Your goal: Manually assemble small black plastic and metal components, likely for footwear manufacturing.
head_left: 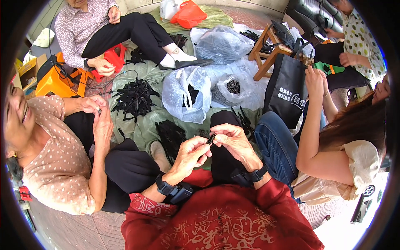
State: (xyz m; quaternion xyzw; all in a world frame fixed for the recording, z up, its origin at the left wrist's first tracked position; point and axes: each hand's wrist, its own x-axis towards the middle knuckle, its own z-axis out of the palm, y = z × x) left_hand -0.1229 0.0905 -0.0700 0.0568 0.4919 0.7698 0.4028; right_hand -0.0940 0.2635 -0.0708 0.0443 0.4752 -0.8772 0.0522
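Over my lap, my left hand [191, 154] and my right hand [234, 142] meet fingertip to fingertip on a small, narrow black piece [211, 138]. Thumbs and forefingers of both hands pinch it, the left on its lower end and the right on its upper end. It looks glossy and stiff, but its exact kind is too small to tell. Just beyond my left hand lies a bundle of flat black strips [170, 135] on the green sheet. Both wrists wear black straps with small dark devices.
Ahead are a heap of black strips [134, 98], an open clear bag [183, 85], a bag of small dark parts [233, 86] and a wooden stool [266, 50]. A black tote [284, 83] stands at the right. People sit close on both sides; others sit farther off.
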